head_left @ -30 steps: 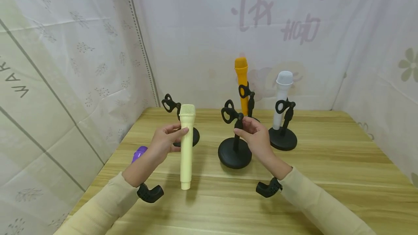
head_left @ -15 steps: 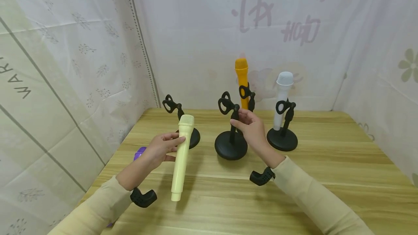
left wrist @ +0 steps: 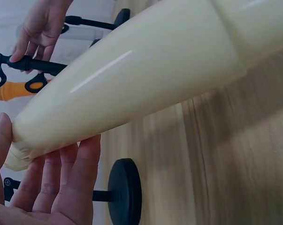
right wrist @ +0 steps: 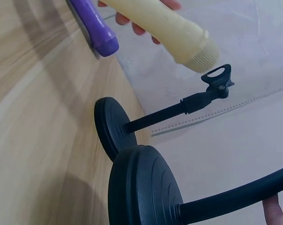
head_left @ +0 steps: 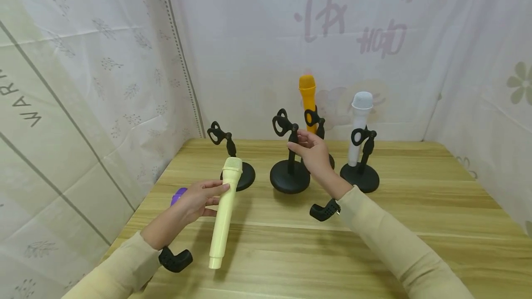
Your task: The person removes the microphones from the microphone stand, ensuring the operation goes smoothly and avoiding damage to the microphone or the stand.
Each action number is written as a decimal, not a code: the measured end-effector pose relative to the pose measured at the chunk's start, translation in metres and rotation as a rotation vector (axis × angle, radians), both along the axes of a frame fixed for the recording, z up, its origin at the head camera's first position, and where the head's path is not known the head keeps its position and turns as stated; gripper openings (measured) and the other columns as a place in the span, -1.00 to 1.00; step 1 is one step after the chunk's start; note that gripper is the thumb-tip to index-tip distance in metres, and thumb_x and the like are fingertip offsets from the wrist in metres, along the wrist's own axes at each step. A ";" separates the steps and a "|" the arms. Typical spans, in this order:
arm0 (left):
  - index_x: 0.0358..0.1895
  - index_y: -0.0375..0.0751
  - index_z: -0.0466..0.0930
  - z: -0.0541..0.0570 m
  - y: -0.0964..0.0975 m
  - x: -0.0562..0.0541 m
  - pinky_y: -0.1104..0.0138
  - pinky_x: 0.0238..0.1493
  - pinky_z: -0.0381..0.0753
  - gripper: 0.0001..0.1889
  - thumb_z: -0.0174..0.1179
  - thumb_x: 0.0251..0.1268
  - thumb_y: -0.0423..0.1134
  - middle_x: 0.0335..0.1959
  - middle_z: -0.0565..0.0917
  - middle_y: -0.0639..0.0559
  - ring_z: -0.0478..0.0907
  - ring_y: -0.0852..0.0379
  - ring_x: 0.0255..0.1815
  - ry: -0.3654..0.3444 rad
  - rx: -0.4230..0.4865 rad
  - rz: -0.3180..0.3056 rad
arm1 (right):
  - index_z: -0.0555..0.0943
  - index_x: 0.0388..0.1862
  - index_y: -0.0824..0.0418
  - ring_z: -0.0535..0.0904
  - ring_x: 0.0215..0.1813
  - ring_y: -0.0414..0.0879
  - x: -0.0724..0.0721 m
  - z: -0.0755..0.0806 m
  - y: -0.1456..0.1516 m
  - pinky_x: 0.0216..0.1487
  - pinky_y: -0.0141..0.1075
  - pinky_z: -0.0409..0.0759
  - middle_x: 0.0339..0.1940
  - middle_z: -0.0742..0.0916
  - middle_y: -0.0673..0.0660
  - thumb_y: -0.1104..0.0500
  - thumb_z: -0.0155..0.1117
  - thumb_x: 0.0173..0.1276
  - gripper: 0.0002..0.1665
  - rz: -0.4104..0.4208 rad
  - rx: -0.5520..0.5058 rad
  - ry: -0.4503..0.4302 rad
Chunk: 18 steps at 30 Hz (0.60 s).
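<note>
My left hand (head_left: 197, 201) holds a pale yellow microphone (head_left: 223, 220) around its upper body, thumb on one side and fingers on the other. It is tilted, head up and away, above the table. My right hand (head_left: 315, 153) pinches the upper stem of a black microphone stand (head_left: 290, 178); its clip holds nothing. Whether that base touches the table I cannot tell. Just behind the yellow microphone stands another black stand (head_left: 245, 176) with a bare clip. A purple microphone (right wrist: 96, 28) lies on the table by the left forearm, which partly hides it in the head view.
On the wooden table (head_left: 415, 206), an orange microphone (head_left: 308, 100) is upright at a stand (head_left: 320, 128) behind my right hand. To its right, a white microphone (head_left: 360, 116) is upright at a further stand (head_left: 360, 178). Patterned curtains (head_left: 249, 50) hang behind and beside the table.
My right hand has moved the stand away from me and slightly left. My left hand has drawn the yellow microphone nearer and left, its lower end swinging left.
</note>
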State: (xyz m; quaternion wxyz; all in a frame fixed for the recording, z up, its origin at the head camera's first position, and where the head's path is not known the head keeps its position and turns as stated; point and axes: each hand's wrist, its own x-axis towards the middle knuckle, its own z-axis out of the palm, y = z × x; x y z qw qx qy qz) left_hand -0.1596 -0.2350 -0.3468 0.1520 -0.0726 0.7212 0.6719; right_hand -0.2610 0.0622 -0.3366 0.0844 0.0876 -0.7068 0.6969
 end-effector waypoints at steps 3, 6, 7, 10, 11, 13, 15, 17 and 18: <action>0.26 -0.40 0.41 -0.003 -0.004 0.004 0.13 -0.28 0.68 -0.43 0.28 0.32 -0.10 -0.25 0.66 -0.03 0.65 0.08 -0.28 -0.003 -0.012 0.000 | 0.58 0.20 0.20 0.55 -0.04 -0.03 -0.005 0.001 -0.004 -0.04 -0.32 0.62 -0.08 0.63 0.15 0.16 0.49 0.19 -0.42 0.006 -0.010 0.007; 0.28 -0.42 0.39 -0.007 -0.009 0.007 0.11 -0.27 0.68 -0.40 0.27 0.32 -0.09 -0.23 0.66 -0.03 0.65 0.06 -0.26 -0.008 -0.041 -0.010 | 0.58 0.21 0.21 0.56 -0.04 -0.02 -0.011 0.002 -0.008 -0.02 -0.32 0.62 -0.08 0.63 0.16 0.18 0.47 0.20 -0.43 0.014 -0.018 0.010; 0.29 -0.43 0.38 -0.009 -0.010 0.008 0.11 -0.27 0.69 -0.39 0.28 0.32 -0.09 -0.22 0.66 -0.04 0.66 0.06 -0.26 -0.013 -0.051 -0.006 | 0.58 0.21 0.22 0.56 -0.04 -0.01 -0.013 0.003 -0.009 -0.01 -0.31 0.62 -0.08 0.63 0.16 0.19 0.47 0.21 -0.44 0.018 -0.021 0.014; 0.32 -0.45 0.34 -0.014 -0.014 0.011 0.08 -0.26 0.69 -0.34 0.29 0.30 -0.08 -0.22 0.66 -0.04 0.66 0.05 -0.26 -0.023 -0.078 0.004 | 0.58 0.19 0.22 0.56 -0.04 -0.01 -0.018 0.004 -0.013 0.00 -0.30 0.62 -0.09 0.62 0.17 0.22 0.45 0.23 -0.47 0.020 -0.031 0.026; 0.31 -0.46 0.34 -0.015 -0.015 0.012 0.08 -0.26 0.69 -0.34 0.29 0.30 -0.08 -0.22 0.66 -0.04 0.66 0.05 -0.26 -0.023 -0.086 0.011 | 0.59 0.18 0.22 0.56 -0.05 -0.01 -0.019 0.003 -0.014 -0.01 -0.29 0.62 -0.09 0.62 0.16 0.23 0.45 0.23 -0.48 0.017 -0.033 0.031; 0.29 -0.46 0.37 -0.018 -0.017 0.013 0.05 -0.25 0.69 -0.35 0.30 0.29 -0.09 -0.24 0.66 -0.05 0.66 0.05 -0.27 -0.022 -0.098 0.023 | 0.60 0.16 0.22 0.56 -0.06 0.00 -0.022 0.003 -0.016 -0.01 -0.29 0.62 -0.10 0.63 0.17 0.25 0.44 0.23 -0.50 0.013 -0.036 0.044; 0.26 -0.47 0.40 -0.019 -0.018 0.013 0.04 -0.25 0.69 -0.39 0.30 0.29 -0.10 -0.24 0.66 -0.06 0.66 0.03 -0.27 -0.014 -0.111 0.023 | 0.60 0.16 0.22 0.56 -0.06 -0.01 -0.026 0.003 -0.018 -0.02 -0.28 0.62 -0.10 0.63 0.16 0.24 0.45 0.23 -0.50 0.006 -0.031 0.052; 0.22 -0.47 0.43 -0.021 -0.020 0.014 0.03 -0.25 0.69 -0.42 0.30 0.29 -0.11 -0.25 0.66 -0.06 0.67 0.01 -0.26 -0.009 -0.121 0.025 | 0.60 0.16 0.21 0.56 -0.05 -0.01 -0.030 0.002 -0.021 -0.02 -0.27 0.62 -0.10 0.62 0.16 0.23 0.45 0.22 -0.50 -0.002 -0.027 0.054; 0.21 -0.47 0.44 -0.022 -0.021 0.015 0.03 -0.25 0.69 -0.43 0.30 0.29 -0.12 -0.24 0.66 -0.06 0.67 0.00 -0.25 -0.009 -0.126 0.028 | 0.60 0.16 0.21 0.56 -0.05 -0.01 -0.032 0.001 -0.023 -0.02 -0.27 0.62 -0.09 0.62 0.15 0.21 0.46 0.22 -0.50 -0.006 -0.023 0.054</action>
